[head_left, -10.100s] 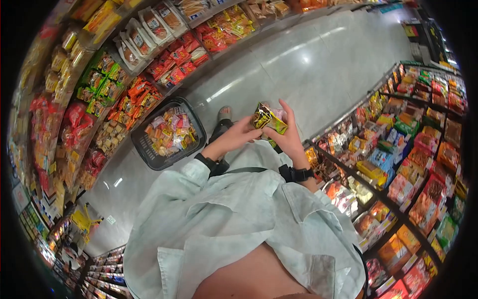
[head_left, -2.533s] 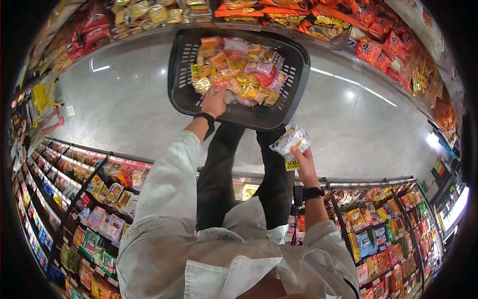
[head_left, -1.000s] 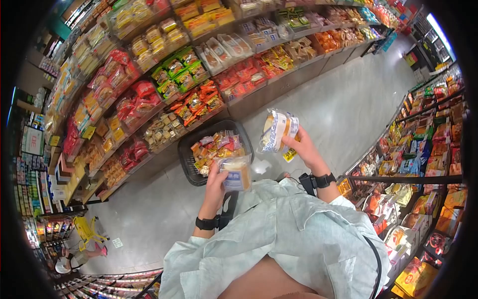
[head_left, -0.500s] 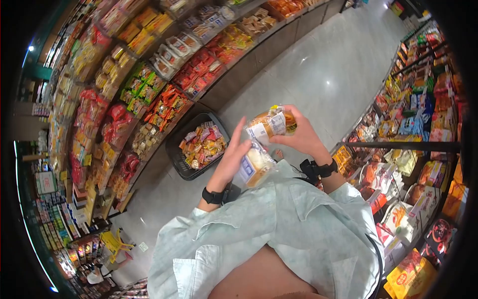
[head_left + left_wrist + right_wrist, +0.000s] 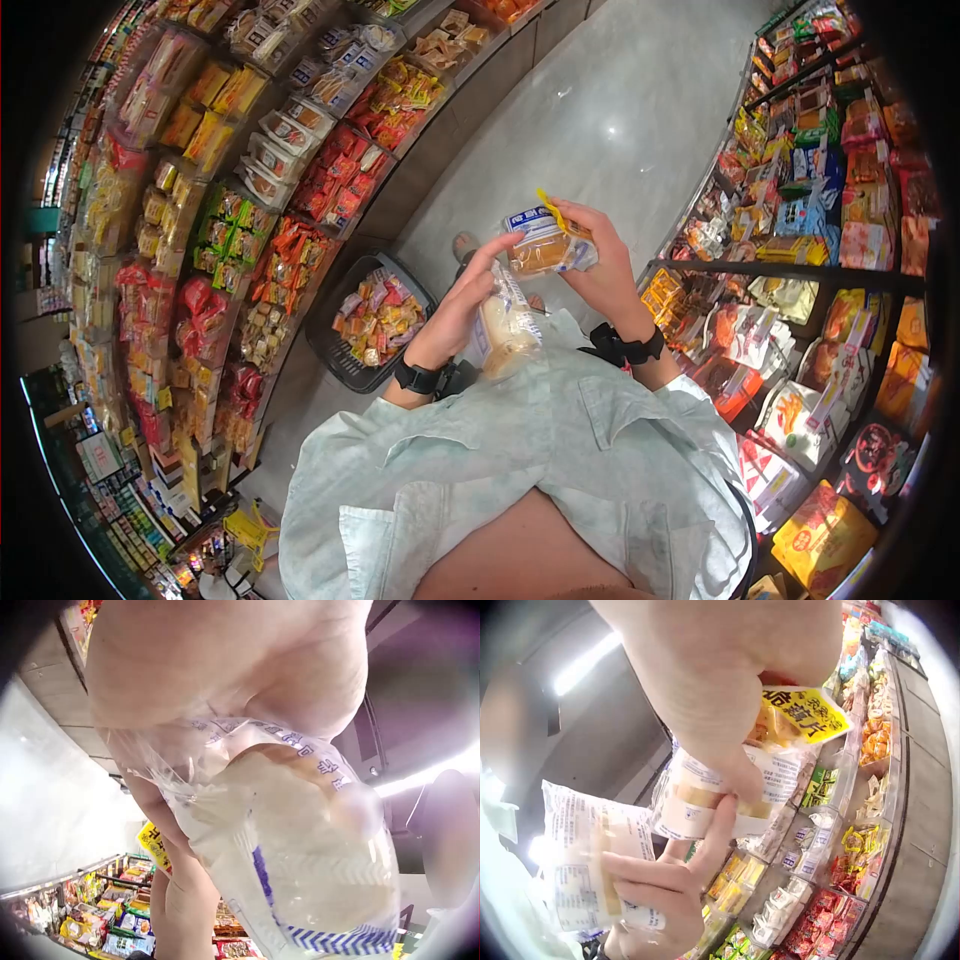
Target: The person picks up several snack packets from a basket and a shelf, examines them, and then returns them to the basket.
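Note:
My left hand grips a transparent bag of bread with white and blue print, hanging in front of the shirt. In my right hand are a second blue-and-white wrapped bread and a small packet with a yellow label. The right wrist view shows the left index finger reaching across to touch the second bread's wrapper. There the first bread lies under the other left fingers. Up close in the left wrist view, pale bread shows through the bag's film.
A black basket holding several small wrapped snacks stands on the grey floor, close against the left shelves. Bins of packaged snacks line the left. Racks of bagged goods run along the right, near the right elbow.
The left hand was at the basket 2.5 s ago and held a bread apart a second ago. Both breads have since come together before the chest. The view has turned, shifting the basket lower left.

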{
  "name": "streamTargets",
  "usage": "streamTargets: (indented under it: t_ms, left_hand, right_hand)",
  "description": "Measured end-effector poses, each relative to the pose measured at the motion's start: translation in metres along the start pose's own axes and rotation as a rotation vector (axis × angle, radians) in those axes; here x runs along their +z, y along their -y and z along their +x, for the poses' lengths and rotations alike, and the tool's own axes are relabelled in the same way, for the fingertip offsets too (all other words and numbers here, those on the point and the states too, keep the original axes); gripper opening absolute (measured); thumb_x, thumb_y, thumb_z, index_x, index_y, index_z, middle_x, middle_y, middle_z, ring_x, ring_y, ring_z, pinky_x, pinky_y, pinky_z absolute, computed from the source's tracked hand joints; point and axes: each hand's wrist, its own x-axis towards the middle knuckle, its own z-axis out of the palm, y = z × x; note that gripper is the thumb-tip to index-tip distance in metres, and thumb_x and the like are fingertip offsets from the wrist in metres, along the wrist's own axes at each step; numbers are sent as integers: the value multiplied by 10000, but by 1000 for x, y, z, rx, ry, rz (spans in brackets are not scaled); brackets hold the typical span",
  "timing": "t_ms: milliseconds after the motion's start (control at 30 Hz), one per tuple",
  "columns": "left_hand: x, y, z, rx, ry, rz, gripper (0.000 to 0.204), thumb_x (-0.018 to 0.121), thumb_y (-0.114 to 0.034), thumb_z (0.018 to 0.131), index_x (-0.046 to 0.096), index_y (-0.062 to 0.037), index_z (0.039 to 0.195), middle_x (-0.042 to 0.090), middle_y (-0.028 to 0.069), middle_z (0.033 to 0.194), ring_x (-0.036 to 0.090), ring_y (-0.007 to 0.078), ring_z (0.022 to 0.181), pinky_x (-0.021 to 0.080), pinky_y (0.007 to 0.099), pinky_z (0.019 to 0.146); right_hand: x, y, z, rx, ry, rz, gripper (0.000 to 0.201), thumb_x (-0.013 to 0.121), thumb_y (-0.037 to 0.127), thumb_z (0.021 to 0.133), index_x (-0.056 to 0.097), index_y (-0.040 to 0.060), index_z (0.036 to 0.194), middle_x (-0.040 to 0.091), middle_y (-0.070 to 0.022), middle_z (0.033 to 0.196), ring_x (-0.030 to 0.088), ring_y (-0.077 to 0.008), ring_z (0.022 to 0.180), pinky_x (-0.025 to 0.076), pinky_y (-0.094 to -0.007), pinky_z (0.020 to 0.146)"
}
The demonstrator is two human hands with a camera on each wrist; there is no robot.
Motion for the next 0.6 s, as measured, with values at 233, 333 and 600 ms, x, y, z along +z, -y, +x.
streamTargets:
  t_ms: [233, 333, 600]
  left_hand:
    - [-91, -64, 50, 142, -46, 166, 526, 543, -455, 1012, 506, -48, 1342, 591, 40, 1165, 581, 94, 996, 471, 246, 867]
    - [-132, -107, 62, 179, -91, 249, 452, 520, -425, 1025, 566, -38, 1256, 594, 37, 1141, 569, 99, 1009, 458, 253, 901]
    - [-231, -177, 69, 279, -320, 152, 439, 491, -411, 1037, 539, -50, 1282, 553, 17, 1084, 561, 100, 992, 456, 247, 885]
  right_hand:
    - [45, -32, 100, 272, 119, 181, 462, 680, -61, 862, 561, 36, 1298, 665, -83, 1200, 654, -179, 1079, 533, -316, 936]
    - [72, -31, 152, 384, 195, 283, 425, 664, -54, 891, 544, 18, 1292, 654, -72, 1167, 644, -150, 1068, 534, -302, 923]
    - [150, -27, 279, 519, 367, 366, 420, 700, 36, 908, 545, 36, 1299, 662, -67, 1162, 653, -147, 1033, 542, -311, 908]
